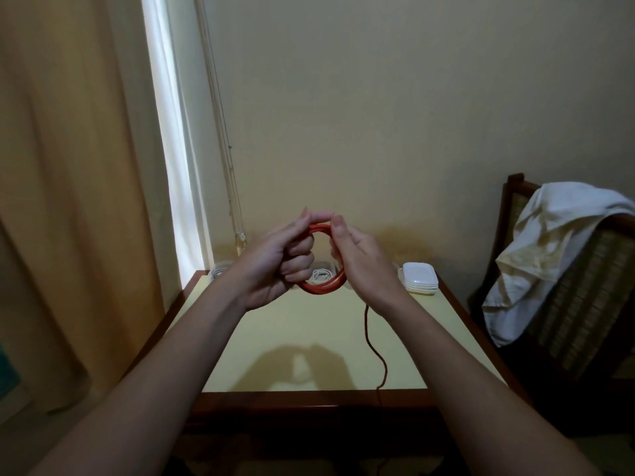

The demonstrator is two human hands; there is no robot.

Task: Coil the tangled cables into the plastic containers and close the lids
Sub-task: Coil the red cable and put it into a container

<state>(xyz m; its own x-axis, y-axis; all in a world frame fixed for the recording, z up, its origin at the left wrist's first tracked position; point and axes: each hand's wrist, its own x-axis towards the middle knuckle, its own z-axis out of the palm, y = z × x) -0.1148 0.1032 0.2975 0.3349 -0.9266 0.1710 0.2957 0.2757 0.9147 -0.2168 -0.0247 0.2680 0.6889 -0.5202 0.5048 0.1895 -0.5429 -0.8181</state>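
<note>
A: One cable in hand, partly wound. The left hand is clenched round the orange cable coil, raised above the table; the right hand guides the loop at three o'clock, grip hidden.

B: What's left?

A: Its tail hangs off the near edge at six o'clock. A white cable seems already coiled in a clear container at twelve o'clock; lids stacked at two o'clock, none closed, I judge.

Orange cable looks braided and matt above the smooth pale-yellow table with glossy dark wood edging, white lids on its far-right corner look smooth plastic.
</note>
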